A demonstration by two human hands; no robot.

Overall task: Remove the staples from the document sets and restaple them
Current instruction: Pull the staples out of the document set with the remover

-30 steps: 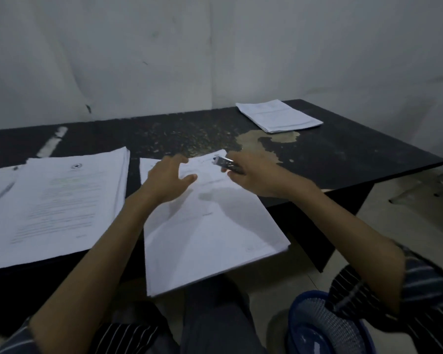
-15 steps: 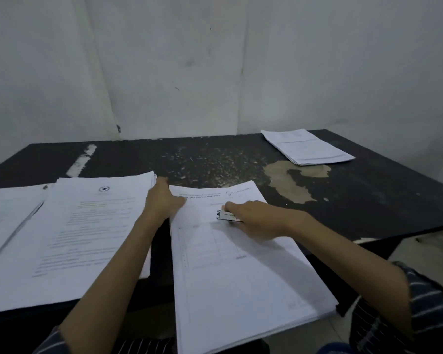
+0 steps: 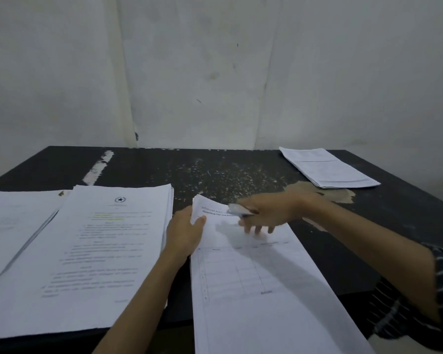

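Pale, stained walls (image 3: pixel 215 72) close in behind a black table (image 3: pixel 215 169) whose top is scratched and speckled, with a worn tan patch (image 3: pixel 340 198) toward the right. We see the document set (image 3: pixel 253 290) lying in front of the person, its near end hanging over the table's edge and its top left corner lifted off the surface. The left hand (image 3: pixel 187 232) grips that raised corner, thumb on the printed top sheet. The right hand (image 3: pixel 271 210) hovers just above the top of the same page and pinches a small silvery tool (image 3: pixel 237 209) between thumb and forefinger, its other fingers hanging loosely toward the paper. The tool is too blurred for us to tell a stapler from a staple remover. The two hands are close together but not touching. We find a thick stack of papers (image 3: pixel 100 251) just left of the left hand, more sheets (image 3: pixel 8 226) beyond it, and a thin pile (image 3: pixel 327 167) well apart at the far right.
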